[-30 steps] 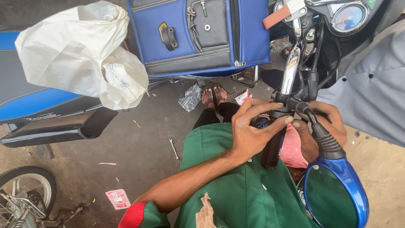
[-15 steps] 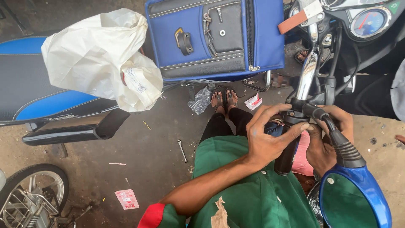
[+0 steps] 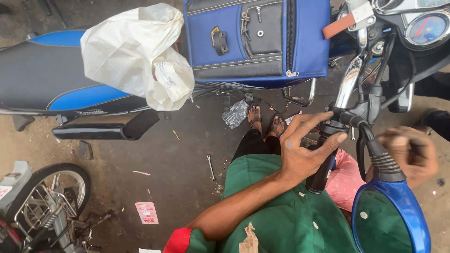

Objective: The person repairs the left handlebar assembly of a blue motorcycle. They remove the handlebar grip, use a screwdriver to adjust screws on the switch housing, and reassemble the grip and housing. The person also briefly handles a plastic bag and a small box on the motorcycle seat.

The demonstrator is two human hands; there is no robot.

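Note:
My left hand (image 3: 300, 152) sits on the black handlebar grip (image 3: 319, 177) of a motorcycle. The thumb hooks over the grip and the fingers stretch out toward the switch housing (image 3: 338, 121). My right hand (image 3: 408, 154) hovers to the right of the brake lever (image 3: 363, 140), off the bar, blurred, fingers loosely curled. A blue-backed mirror (image 3: 391, 220) stands just below both hands. Pink cloth (image 3: 344, 180) lies on my green-clad lap behind the grip.
A blue and black bag (image 3: 258, 37) hangs on a blue motorcycle, with a white plastic bag (image 3: 136, 56) on its seat (image 3: 47, 79). A small wrench (image 3: 211, 166) and a red paper (image 3: 146, 212) lie on the dirty floor. A wheel (image 3: 51, 187) is at lower left.
My right hand has let go of the handlebar and moved out to the right. My left hand's fingers have lifted and spread from the grip. The view has shifted slightly.

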